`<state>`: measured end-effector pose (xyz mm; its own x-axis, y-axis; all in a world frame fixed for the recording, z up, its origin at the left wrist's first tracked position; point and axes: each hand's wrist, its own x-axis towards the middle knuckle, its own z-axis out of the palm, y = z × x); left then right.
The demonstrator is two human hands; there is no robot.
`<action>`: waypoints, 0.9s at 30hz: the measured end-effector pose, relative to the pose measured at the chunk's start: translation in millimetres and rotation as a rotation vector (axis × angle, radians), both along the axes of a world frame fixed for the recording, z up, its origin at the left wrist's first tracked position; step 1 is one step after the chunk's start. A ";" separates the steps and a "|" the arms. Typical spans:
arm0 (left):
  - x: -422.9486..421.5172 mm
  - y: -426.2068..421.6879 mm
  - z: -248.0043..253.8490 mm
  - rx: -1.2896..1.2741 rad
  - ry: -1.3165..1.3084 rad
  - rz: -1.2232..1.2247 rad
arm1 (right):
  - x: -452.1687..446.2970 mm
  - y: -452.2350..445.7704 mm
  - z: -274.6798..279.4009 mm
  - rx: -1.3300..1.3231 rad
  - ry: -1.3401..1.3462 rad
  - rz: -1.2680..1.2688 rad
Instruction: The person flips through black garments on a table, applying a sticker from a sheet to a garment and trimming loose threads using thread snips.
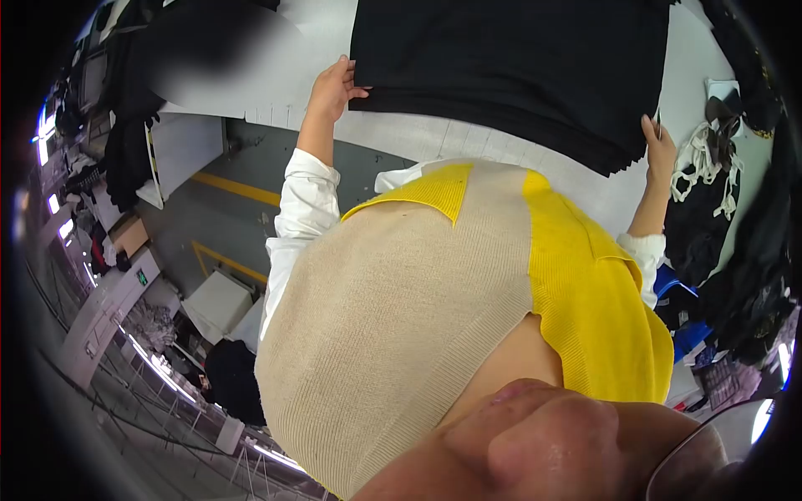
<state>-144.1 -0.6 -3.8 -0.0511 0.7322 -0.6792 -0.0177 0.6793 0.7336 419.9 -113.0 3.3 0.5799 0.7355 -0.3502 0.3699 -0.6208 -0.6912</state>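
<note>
"Fingers first: where are yours?"

"My left hand (332,90) is at the left edge of the black cloth (510,58), fingers bent, some tips touching it near the corner. I can't tell whether they pinch it or just rest there."

"And the other?"

"My right hand (660,154) is by the cloth's right edge, low down, thumb up beside it. Something thin shows at the thumb, too small for me to name. Whether those fingers are closed on anything, I can't tell."

"Where does the cloth lie?"

"Flat on the pale table (401,129) in front of me, between my two hands, running out of view at the top. Its near edge slopes down to the right and shows several thin lines, like layers; the near right corner is jagged."

"What's about you?"

"White straps (700,163) in a tangle, beyond my right hand, with more dark fabric (697,225) just below them. To my left, the grey floor (251,154) with a yellow line (238,189) across it, and a white box (219,302) farther back."

"And you?"

"White sleeves (305,192), and a beige and yellow vest (393,301) filling the middle of the view."
</note>
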 end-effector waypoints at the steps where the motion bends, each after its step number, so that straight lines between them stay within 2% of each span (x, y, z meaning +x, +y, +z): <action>1: -1.0 -2.1 -2.2 -0.008 -0.064 -0.001 | -1.2 -11.4 3.2 -0.054 0.014 0.002; 2: -0.6 -4.3 -5.0 -0.016 -0.131 -0.005 | -1.1 -20.4 3.3 -0.108 0.025 0.000; 5: -12.9 -6.7 -18.6 -0.017 -0.105 -0.018 | -8.7 -37.7 7.1 -0.062 0.145 -0.069; 7: -2.0 -5.7 -0.8 -0.047 0.059 -0.039 | -16.0 -35.5 12.9 -0.101 0.188 -0.126; 8: -12.7 -1.9 -10.3 -0.042 0.019 -0.081 | -9.4 -38.6 2.5 -0.092 0.230 -0.198; 10: -14.0 4.4 -10.1 -0.041 0.107 -0.126 | -21.8 -32.7 18.3 -0.026 0.322 -0.309; 12: -8.5 6.5 -11.0 -0.043 0.041 -0.149 | -5.1 -35.4 3.9 0.003 0.465 -0.373; 13: -5.1 5.8 -10.0 -0.035 0.051 -0.153 | 1.6 -39.0 5.5 0.018 0.449 -0.391; 15: -10.1 7.2 -15.6 -0.019 0.065 -0.162 | 7.0 -41.3 2.9 -0.011 0.409 -0.267; 17: -29.8 9.8 -31.0 0.025 -0.039 -0.145 | 6.7 -41.5 -2.6 -0.053 0.383 -0.136; 18: -39.4 12.6 -33.9 0.023 -0.036 -0.155 | 7.1 -41.3 -3.1 -0.053 0.386 -0.145; 23: -51.4 24.4 -39.3 0.056 0.186 -0.336 | 14.6 -46.1 5.4 -0.025 0.326 -0.110; 27: 42.2 4.7 12.6 0.376 1.384 -0.758 | 8.9 -48.9 -19.2 0.084 0.104 0.015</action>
<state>-101.9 4.1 8.8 -0.0075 0.9778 -0.2092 0.9997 0.0120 0.0201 428.8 -161.9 -15.9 0.5324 0.7729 -0.3451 0.3018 -0.5542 -0.7758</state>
